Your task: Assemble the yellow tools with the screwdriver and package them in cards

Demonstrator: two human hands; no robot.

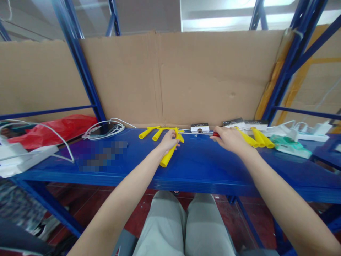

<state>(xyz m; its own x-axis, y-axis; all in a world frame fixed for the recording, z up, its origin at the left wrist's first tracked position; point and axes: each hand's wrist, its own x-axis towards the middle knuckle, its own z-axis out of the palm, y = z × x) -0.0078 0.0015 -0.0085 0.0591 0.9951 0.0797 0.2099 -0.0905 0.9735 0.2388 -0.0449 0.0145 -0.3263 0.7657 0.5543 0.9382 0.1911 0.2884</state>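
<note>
My left hand (170, 141) is closed round a yellow plastic piece with a thick round handle (167, 159) and a narrower head that sticks out above the fingers. In my right hand (228, 138) is a red-handled tool (215, 134); a thin metal shaft seems to run left from it, though its exact kind is unclear. Two more yellow pieces (145, 133) (158, 134) lie to the left of my left hand. Beside my right wrist rest several yellow pieces (258, 138), partly hidden by the arm. A small black-and-white box (199, 127) stands between my hands at the back.
The blue shelf (202, 160) backs onto a cardboard panel (207, 78) between blue posts. At left are a coiled white cable (106, 134), a red bag (64, 131) and white blocks (23, 161). A green-and-white packet (291, 145) and a power strip (311, 136) lie at right.
</note>
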